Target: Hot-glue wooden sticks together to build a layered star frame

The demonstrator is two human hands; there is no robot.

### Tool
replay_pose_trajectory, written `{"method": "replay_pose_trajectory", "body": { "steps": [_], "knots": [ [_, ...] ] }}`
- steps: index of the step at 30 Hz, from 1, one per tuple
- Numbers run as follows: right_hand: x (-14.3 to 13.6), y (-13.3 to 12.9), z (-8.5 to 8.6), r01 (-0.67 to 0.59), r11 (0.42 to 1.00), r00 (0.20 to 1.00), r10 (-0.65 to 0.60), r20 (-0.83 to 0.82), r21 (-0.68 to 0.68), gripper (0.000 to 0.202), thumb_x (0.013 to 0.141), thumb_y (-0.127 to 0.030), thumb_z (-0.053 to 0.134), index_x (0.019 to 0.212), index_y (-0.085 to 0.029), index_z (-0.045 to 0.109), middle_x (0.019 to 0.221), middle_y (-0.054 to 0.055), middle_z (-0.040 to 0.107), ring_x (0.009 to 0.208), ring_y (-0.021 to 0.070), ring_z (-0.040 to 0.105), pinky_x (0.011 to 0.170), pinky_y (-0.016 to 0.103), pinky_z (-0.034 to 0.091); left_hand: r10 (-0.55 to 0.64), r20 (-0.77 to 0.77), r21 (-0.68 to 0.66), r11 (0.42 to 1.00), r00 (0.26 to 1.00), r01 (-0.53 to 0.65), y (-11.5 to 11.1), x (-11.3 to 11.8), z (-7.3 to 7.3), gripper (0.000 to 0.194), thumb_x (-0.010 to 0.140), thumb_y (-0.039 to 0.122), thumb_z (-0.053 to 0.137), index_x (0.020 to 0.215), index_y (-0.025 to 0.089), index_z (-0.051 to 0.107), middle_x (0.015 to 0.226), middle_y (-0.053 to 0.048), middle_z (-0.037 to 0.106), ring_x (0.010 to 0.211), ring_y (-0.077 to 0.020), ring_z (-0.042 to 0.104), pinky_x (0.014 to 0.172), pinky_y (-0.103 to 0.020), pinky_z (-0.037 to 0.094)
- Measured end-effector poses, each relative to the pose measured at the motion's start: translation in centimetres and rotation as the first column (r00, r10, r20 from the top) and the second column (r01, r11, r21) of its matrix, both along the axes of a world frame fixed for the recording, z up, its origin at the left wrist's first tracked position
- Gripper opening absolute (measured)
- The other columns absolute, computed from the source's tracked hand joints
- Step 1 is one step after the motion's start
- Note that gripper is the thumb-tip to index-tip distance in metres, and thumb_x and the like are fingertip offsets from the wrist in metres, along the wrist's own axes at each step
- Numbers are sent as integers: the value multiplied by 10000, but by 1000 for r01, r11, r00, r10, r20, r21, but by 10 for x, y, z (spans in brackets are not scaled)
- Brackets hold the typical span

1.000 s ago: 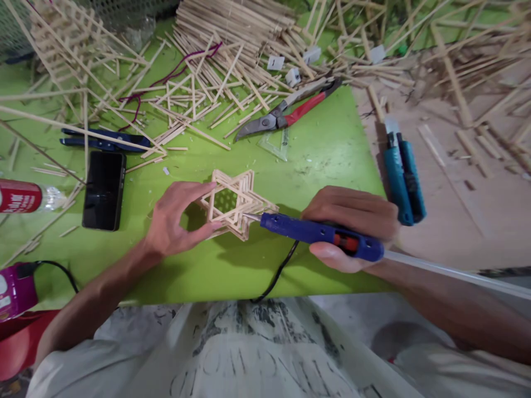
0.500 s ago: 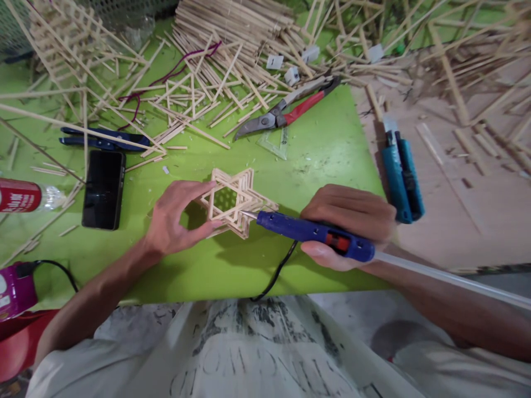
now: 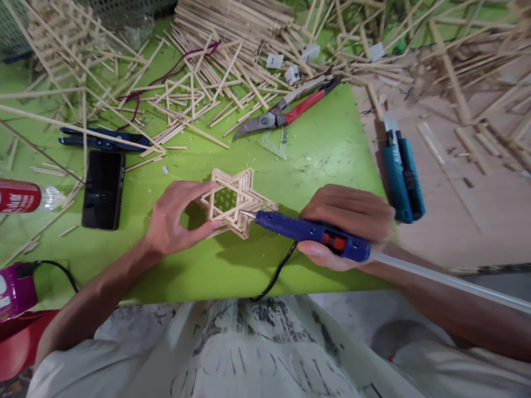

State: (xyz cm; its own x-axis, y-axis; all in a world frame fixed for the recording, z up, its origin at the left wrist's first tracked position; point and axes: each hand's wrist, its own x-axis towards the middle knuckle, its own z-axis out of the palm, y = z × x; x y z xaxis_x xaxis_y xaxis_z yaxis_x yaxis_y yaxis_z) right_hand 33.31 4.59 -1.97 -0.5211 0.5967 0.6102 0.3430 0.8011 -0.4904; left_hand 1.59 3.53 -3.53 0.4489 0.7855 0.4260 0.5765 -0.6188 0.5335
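A star-shaped frame of stacked thin wooden sticks (image 3: pixel 233 200) sits in front of me over the green tabletop (image 3: pixel 323 166). My left hand (image 3: pixel 176 215) grips its left side, thumb below and fingers above. Wrapped in my right hand (image 3: pixel 346 221) is a blue hot glue gun (image 3: pixel 307 232) with a long clear glue stick (image 3: pixel 448 282) coming out of its back end. The gun's metal nozzle tip is at the lower inner sticks of the star, touching or very close; I cannot tell which. A black cord runs down from under the gun.
Red-handled pruning shears (image 3: pixel 290 108) lie beyond the star, near loose wooden sticks (image 3: pixel 232 33). To the left are a black phone (image 3: pixel 103 189), dark blue pliers (image 3: pixel 103 139) and a red-labelled bottle (image 3: pixel 25 195). Teal utility knives (image 3: pixel 403 177) rest on the wooden board at right.
The glue gun and my right hand have shifted very slightly to the left. My left hand and the star look unmoved.
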Motion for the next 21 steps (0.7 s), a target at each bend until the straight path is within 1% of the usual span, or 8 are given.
{"method": "replay_pose_trajectory", "body": {
  "steps": [7,13,21],
  "knots": [
    [2,-1,2,-29,1000,997,30,65,-9,330,1040,-444,573,791,-229,594,606,48,615,525,206,571,536,360,458,6,-10,3,1000,1000,-6,1,0,-2,635,955,535,790,1517,350,560,1203,-62,809,1027,-256,792,881,-505,697],
    [0,-1,-1,-15,999,1000,14,20,42,315,1007,-453,606,779,-236,586,587,30,605,505,201,561,515,357,451,0,-1,-17,1000,1000,0,0,0,-1,654,942,530,805,1522,352,560,1203,-78,808,1025,-273,793,874,-529,697],
    [-3,-1,-2,26,996,999,-28,17,80,348,1012,-469,594,755,-235,578,580,36,624,497,204,575,505,373,457,1,3,-33,999,1000,-1,-1,-1,0,672,929,517,822,1527,363,556,1226,-70,803,1039,-275,790,889,-535,693]
  ]
}}
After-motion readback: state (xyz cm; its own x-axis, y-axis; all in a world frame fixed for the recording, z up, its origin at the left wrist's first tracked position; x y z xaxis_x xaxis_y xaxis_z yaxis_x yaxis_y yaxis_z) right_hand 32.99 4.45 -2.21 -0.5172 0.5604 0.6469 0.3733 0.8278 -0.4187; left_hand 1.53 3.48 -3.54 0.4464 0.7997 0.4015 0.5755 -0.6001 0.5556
